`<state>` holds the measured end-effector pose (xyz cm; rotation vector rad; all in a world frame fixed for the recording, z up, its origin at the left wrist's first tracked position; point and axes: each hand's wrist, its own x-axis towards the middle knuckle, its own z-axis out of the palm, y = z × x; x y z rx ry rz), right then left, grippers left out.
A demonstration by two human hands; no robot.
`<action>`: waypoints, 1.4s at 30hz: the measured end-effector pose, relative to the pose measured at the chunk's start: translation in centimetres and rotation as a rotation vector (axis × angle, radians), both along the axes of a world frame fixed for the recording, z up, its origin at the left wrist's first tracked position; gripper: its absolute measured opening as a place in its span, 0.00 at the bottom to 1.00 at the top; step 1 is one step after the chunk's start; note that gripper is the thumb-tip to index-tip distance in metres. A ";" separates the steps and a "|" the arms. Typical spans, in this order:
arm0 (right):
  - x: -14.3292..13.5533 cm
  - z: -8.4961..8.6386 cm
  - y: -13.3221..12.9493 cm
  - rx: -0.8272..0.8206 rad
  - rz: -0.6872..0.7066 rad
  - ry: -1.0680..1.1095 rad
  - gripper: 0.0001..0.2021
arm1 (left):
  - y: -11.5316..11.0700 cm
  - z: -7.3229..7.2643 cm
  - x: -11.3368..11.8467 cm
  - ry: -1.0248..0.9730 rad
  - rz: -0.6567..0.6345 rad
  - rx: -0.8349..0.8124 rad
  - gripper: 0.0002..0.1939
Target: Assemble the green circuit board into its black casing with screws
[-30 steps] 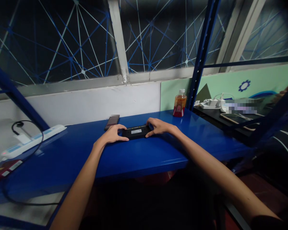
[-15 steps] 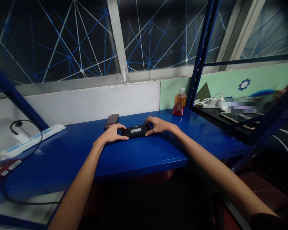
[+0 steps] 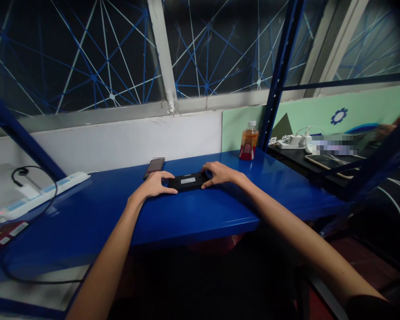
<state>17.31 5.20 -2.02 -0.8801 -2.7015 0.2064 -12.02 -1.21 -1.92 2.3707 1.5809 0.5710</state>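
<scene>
A flat black box [image 3: 186, 182] with a white label on its upper face lies on the blue table [image 3: 200, 213]. My left hand [image 3: 156, 184] grips its left end between thumb and fingers. At the right end, my right hand [image 3: 216, 174] holds it the same way, fingers on the far edge and thumb on the near one. Just behind my left hand lies a dark phone-like slab [image 3: 154, 166].
A bottle of orange-red drink [image 3: 248, 141] stands at the back right. On the left are a white power strip [image 3: 46, 195], a black cable and a dark red box [image 3: 6, 235]. Blue metal posts rise at both sides. A black table [image 3: 296, 162] on the right holds chargers and cables.
</scene>
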 end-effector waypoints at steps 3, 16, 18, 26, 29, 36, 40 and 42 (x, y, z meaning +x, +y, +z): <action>0.0 0.0 0.0 -0.007 0.007 -0.001 0.31 | 0.0 0.0 -0.1 0.000 -0.004 -0.009 0.29; -0.8 -0.3 -0.9 -0.003 0.065 0.019 0.33 | -0.3 0.0 0.3 0.054 -0.011 0.017 0.31; -1.0 -0.2 -1.1 0.005 0.058 0.017 0.33 | -0.3 -0.3 0.3 0.077 -0.012 0.031 0.34; -1.0 -0.5 -0.9 0.028 0.042 0.006 0.32 | -0.4 -0.5 1.5 0.177 -0.023 0.109 0.36; -1.0 -0.6 -0.7 0.026 0.037 0.003 0.31 | -0.5 -0.6 1.9 0.209 -0.040 0.140 0.36; -1.0 -0.5 -0.8 0.009 0.026 0.002 0.29 | -0.5 -0.5 2.0 0.182 -0.027 0.100 0.34; -1.2 -0.3 -1.3 -0.001 0.012 -0.002 0.27 | -0.6 -0.4 2.0 0.182 -0.030 0.077 0.33; -1.3 -0.2 -1.5 -0.018 0.009 -0.003 0.26 | -0.6 -0.5 2.0 0.181 -0.031 0.064 0.33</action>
